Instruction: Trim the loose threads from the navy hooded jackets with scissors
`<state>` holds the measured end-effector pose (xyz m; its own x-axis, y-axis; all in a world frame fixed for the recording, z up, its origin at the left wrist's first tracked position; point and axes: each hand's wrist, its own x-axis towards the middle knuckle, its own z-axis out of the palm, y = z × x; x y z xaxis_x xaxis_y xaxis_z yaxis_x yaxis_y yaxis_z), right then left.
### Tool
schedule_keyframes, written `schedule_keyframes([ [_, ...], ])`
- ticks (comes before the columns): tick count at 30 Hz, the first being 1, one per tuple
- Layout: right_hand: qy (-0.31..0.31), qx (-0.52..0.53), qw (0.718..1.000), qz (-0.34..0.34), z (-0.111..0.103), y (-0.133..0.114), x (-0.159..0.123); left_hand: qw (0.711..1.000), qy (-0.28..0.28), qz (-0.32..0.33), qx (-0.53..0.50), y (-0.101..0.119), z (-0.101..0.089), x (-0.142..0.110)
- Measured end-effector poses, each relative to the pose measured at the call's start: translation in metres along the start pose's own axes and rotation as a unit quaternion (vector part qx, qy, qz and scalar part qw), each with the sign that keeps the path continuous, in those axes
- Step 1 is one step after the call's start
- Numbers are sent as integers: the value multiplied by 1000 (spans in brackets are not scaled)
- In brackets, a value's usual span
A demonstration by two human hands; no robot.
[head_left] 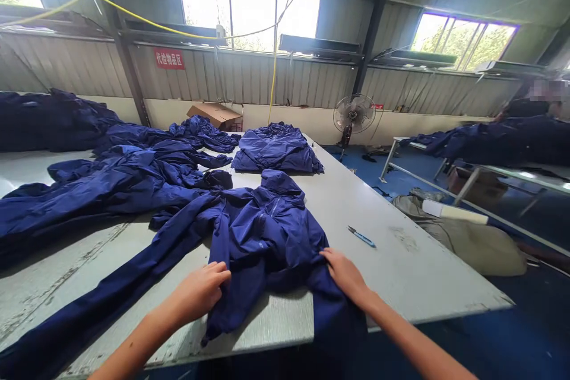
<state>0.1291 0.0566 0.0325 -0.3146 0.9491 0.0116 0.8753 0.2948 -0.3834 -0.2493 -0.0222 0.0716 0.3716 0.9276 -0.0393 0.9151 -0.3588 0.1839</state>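
A dark blue hooded jacket (271, 231) lies front side up across the table's near end, its hood pointing away from me. My left hand (212, 285) is closed on the jacket's left edge, by the sleeve that lies along that side. On the other side my right hand (339, 270) pinches the jacket's right edge, near where blue cloth hangs over the table's front. The fingertips of both hands are partly hidden in the fabric. Right of the jacket lies a pair of small blue thread snips (362, 236), touched by neither hand.
A neat stack of blue jackets (278, 148) stands behind. Loose blue garments (133, 181) cover the left of the white table (401, 267). Beyond are a cardboard box (216, 113) and a standing fan (354, 116). A person (529, 98) is at another garment-laden table at right.
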Motion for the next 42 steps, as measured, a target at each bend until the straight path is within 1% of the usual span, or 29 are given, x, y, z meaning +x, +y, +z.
schedule_keyframes([
  [2, -13, 16, 1000, -5, -23, 14, 22, 998, -50, -33, 17, 2, -3, -17],
  [3, -21, 23, 999, -6, -36, 23, 32, 997, -60, -43, 19, 3, -3, -24],
  [4, -18, 28, 999, -1, -49, 32, 40, 997, -55, -46, 14, 6, -1, -29],
  [5, -7, 25, 1000, 14, -60, 41, 46, 999, -31, -42, 6, 9, 2, -33],
  [7, 22, 1, 997, 76, -75, 56, 51, 998, 50, -13, -21, 18, 11, -33],
  [9, 37, -29, 988, 146, -79, 69, 49, 991, 125, 30, -42, 32, 25, -24],
  [11, 36, -50, 979, 193, -75, 77, 45, 982, 166, 81, -39, 45, 39, -7],
  [13, 32, -59, 975, 213, -69, 82, 41, 977, 177, 114, -24, 55, 53, 14],
  [14, 32, -60, 974, 215, -66, 83, 40, 978, 177, 108, -20, 59, 60, 25],
  [16, 40, -56, 976, 208, -64, 82, 38, 983, 167, 76, -16, 61, 75, 46],
  [17, 47, -51, 978, 198, -64, 79, 38, 985, 159, 61, -16, 61, 82, 54],
  [19, 68, -34, 983, 165, -66, 66, 37, 988, 146, 52, -16, 60, 96, 69],
  [21, 87, -7, 990, 112, -65, 43, 35, 988, 145, 52, -18, 59, 105, 81],
  [23, 99, 29, 994, 40, -57, 11, 26, 987, 151, 43, -30, 58, 108, 95],
  [25, 93, 69, 993, -37, -39, -23, 10, 987, 150, 27, -52, 55, 104, 115],
  [26, 80, 87, 991, -70, -27, -40, 0, 987, 145, 18, -65, 53, 101, 128],
  [27, 59, 111, 986, -108, -13, -54, -10, 987, 141, 11, -73, 50, 98, 142],
  [28, 28, 157, 974, -158, 2, -66, -18, 987, 139, 7, -80, 46, 94, 156],
  [29, 3, 180, 966, -188, 17, -76, -24, 987, 136, 6, -85, 41, 91, 170],
  [31, -6, 142, 969, -200, 41, -86, -29, 987, 131, 15, -97, 31, 84, 194],
  [33, -4, 99, 974, -202, 54, -87, -29, 986, 125, 34, -109, 20, 78, 207],
  [34, 0, 85, 974, -209, 57, -84, -30, 985, 122, 47, -115, 14, 75, 208],
  [36, 27, 60, 975, -214, 55, -69, -37, 982, 119, 72, -127, 2, 70, 199],
  [37, 54, 38, 978, -198, 52, -58, -44, 981, 118, 82, -132, -3, 68, 190],
  [38, 92, 8, 984, -152, 48, -45, -53, 980, 118, 89, -136, -9, 66, 179],
  [39, 125, -25, 989, -79, 42, -30, -62, 979, 118, 91, -138, -14, 66, 166],
  [40, 129, -49, 990, 1, 35, -15, -71, 979, 120, 91, -139, -18, 66, 152],
  [41, 103, -62, 991, 66, 25, 1, -77, 979, 122, 88, -140, -22, 67, 139],
  [42, 54, -61, 992, 91, 12, 14, -81, 979, 123, 89, -139, -24, 69, 127],
])
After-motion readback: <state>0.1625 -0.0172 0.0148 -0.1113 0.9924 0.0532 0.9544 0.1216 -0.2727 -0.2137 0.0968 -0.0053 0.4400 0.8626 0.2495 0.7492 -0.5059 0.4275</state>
